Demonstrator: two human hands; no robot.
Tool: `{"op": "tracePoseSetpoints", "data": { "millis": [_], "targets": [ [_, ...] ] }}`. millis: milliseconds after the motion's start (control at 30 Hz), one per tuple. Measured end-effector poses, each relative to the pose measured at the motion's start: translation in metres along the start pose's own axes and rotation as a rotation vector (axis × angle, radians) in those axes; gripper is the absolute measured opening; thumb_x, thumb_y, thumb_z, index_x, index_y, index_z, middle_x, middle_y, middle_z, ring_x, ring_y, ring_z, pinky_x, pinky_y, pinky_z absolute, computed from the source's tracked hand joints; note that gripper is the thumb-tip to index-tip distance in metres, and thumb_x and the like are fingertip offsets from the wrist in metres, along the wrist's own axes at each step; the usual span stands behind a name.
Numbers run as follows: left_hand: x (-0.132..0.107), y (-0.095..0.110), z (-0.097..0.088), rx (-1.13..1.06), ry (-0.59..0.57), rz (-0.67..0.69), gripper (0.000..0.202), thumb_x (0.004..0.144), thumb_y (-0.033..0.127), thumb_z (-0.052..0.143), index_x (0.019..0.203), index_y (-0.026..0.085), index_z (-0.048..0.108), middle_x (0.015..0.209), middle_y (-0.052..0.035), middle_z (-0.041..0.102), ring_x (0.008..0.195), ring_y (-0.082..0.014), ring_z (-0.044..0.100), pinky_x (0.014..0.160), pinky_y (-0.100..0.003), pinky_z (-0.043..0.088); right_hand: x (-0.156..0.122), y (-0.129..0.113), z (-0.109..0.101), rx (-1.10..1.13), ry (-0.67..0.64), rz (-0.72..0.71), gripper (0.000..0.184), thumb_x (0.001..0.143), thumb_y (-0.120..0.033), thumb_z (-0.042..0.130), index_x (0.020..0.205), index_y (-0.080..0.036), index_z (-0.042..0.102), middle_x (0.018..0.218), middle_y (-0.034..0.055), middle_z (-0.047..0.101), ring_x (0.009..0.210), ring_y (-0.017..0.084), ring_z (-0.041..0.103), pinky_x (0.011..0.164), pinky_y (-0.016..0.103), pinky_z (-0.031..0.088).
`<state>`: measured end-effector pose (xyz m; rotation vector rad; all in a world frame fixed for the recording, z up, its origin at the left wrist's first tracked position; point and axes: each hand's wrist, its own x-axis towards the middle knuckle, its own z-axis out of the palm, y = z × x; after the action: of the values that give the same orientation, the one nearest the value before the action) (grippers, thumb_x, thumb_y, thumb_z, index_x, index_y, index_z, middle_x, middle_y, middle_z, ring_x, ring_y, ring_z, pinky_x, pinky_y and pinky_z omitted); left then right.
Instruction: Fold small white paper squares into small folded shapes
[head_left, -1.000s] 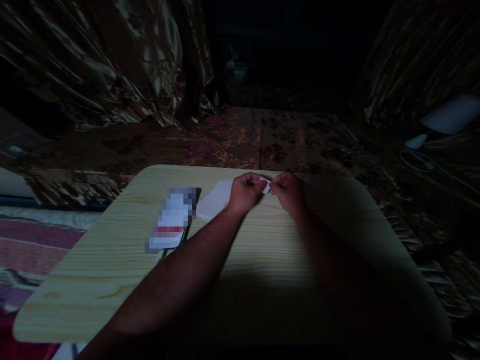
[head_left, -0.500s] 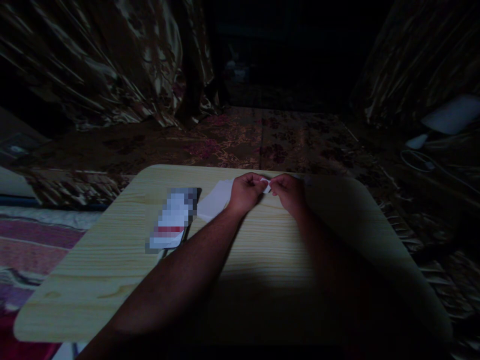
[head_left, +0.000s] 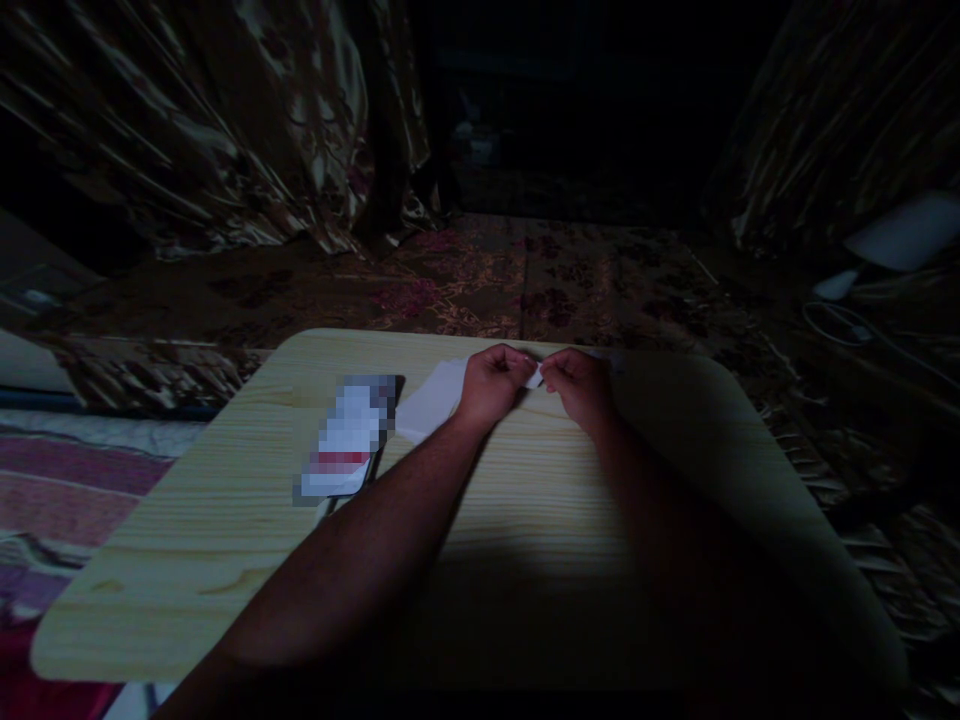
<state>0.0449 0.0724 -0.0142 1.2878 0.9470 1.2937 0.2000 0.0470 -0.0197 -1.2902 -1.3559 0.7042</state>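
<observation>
Near the far edge of the wooden table [head_left: 525, 480], my left hand [head_left: 491, 383] pinches a small white piece of paper [head_left: 535, 374]. My right hand [head_left: 579, 385] is closed on the other side of the same piece, thumb and finger at its edge. The dim light hides how the piece is folded or shaped. White paper sheets [head_left: 431, 405] lie flat on the table beside my left hand, partly covered by it. Left of them is a phone-like flat object [head_left: 349, 435], blurred into blocks, with a dark edge.
A white lamp [head_left: 904, 235] with a cable stands at the right. Patterned curtains [head_left: 300, 120] hang at the back left, over a flower-patterned cloth surface [head_left: 450, 280] behind the table. Striped bedding [head_left: 82, 480] lies at the left. A faint clear item [head_left: 611, 362] rests by my right hand.
Less of the small white piece shows between my fingers, as my left fingers have shifted slightly over it. Both hands otherwise stay in nearly the same place.
</observation>
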Motion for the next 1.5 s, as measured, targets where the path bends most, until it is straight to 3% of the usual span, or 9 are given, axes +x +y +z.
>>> {"op": "tracePoseSetpoints", "data": {
  "millis": [200, 800, 1500],
  "targets": [
    [0.0000, 0.0013, 0.0000, -0.031, 0.015, -0.031, 0.022, 0.062, 0.030, 0.085, 0.069, 0.015, 0.071, 0.070, -0.0031, 0.073, 0.061, -0.0129, 0.062, 0.063, -0.027, 0.050, -0.0013, -0.0045, -0.0004, -0.014, -0.014, 0.002, 0.015, 0.078, -0.035, 0.067, 0.075, -0.021, 0.068, 0.057, -0.0027, 0.063, 0.054, 0.014, 0.057, 0.055, 0.026, 0.044],
    [-0.0017, 0.0027, 0.0004, 0.024, 0.042, -0.002, 0.018, 0.071, 0.032, 0.079, 0.073, 0.015, 0.073, 0.069, -0.0027, 0.072, 0.060, -0.0122, 0.061, 0.060, -0.025, 0.047, -0.0028, -0.0095, -0.0025, -0.105, 0.025, 0.002, 0.017, 0.077, -0.037, 0.067, 0.075, -0.020, 0.069, 0.060, -0.0003, 0.067, 0.057, 0.015, 0.060, 0.057, 0.026, 0.044],
    [0.0007, -0.0024, -0.0017, 0.017, -0.016, 0.031, 0.014, 0.073, 0.029, 0.073, 0.074, 0.016, 0.070, 0.065, 0.0016, 0.065, 0.059, -0.0104, 0.055, 0.058, -0.023, 0.042, -0.0016, -0.0055, -0.0027, -0.171, 0.019, 0.028, 0.014, 0.076, -0.034, 0.068, 0.074, -0.021, 0.071, 0.062, -0.0009, 0.069, 0.060, 0.016, 0.061, 0.060, 0.028, 0.045]
  ]
}}
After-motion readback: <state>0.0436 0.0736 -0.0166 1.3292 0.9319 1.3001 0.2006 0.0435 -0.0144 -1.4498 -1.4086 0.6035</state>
